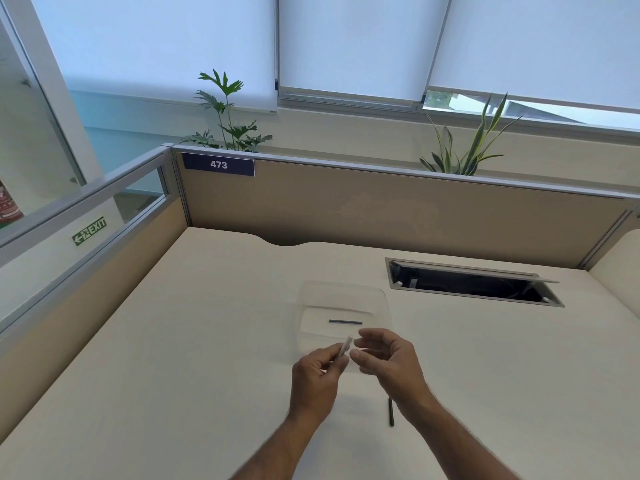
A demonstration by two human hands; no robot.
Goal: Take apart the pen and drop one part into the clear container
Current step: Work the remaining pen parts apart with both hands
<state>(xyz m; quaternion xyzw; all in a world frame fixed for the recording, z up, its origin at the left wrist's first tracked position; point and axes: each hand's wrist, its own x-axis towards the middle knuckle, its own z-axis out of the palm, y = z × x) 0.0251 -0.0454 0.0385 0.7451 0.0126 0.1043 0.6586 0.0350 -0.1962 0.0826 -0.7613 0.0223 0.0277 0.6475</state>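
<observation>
A pale, slim pen part sits pinched between the fingertips of the left hand, its upper end tilted up and to the right, just above the near edge of the clear container; the piece is blurred, so which part of the pen it is cannot be told. The right hand is right beside it, fingers curled loosely and apart with thumb and forefinger close to the part's tip, holding nothing that can be made out. Inside the container, flat on its bottom, lies a thin dark blue rod, lengthwise from left to right, apart from the walls. The container is a shallow transparent tub with rounded corners, standing on the cream desk a little beyond the hands. On the desk near the right wrist, partly hidden by the forearm, lies a dark pen piece, pointing roughly away from the person and well apart from the container. Further back on the right, a cable hatch in the desk surface stands open with its lid raised. A tan partition closes off the back of the desk and carries a blue label reading 473; two plants rise behind it under lowered window blinds, and a green exit sign shows on the left
</observation>
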